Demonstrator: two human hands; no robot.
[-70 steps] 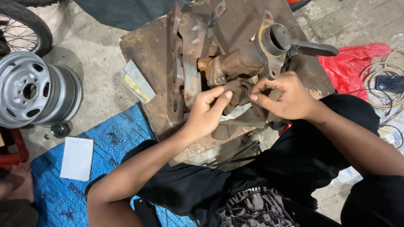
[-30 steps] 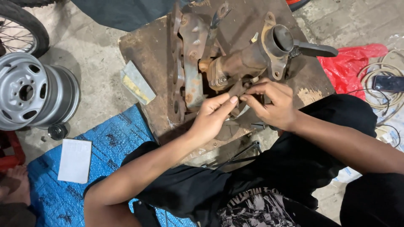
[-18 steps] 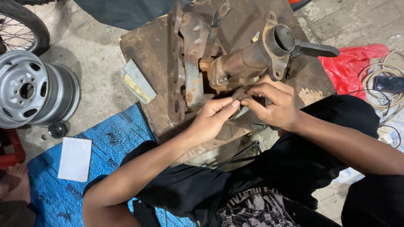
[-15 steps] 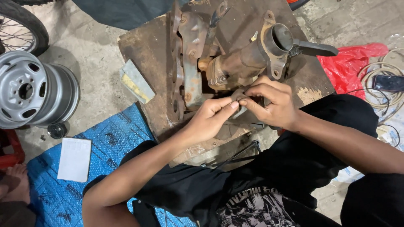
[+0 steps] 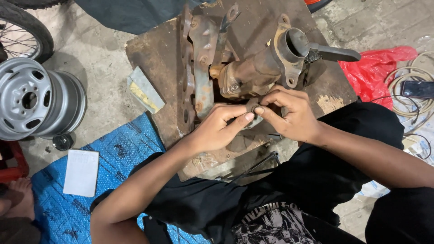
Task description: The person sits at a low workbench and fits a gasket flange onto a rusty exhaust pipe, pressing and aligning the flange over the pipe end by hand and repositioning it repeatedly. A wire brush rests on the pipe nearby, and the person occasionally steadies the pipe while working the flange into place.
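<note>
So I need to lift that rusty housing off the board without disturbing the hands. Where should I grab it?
Probably by the round flanged mouth of the rusty housing, coming from the far side. That end sticks up and stands free, while the left hand and right hand crowd the near side. The black handle beside it might turn.

The left hand point(image 5: 217, 131) and right hand point(image 5: 289, 117) meet fingertip to fingertip on a small dark flat part point(image 5: 251, 105). Just beyond the fingers lies a rusty cast-metal housing with a round flanged mouth point(image 5: 257, 68) — on a worn brown metal plate point(image 5: 158, 58). Far left of the fingers stands a grey steel wheel rim point(image 5: 36, 101); far right, a red plastic bag point(image 5: 375, 72). Below-left lies a white paper slip point(image 5: 81, 171) on a blue sheet point(image 5: 122, 149).
</note>
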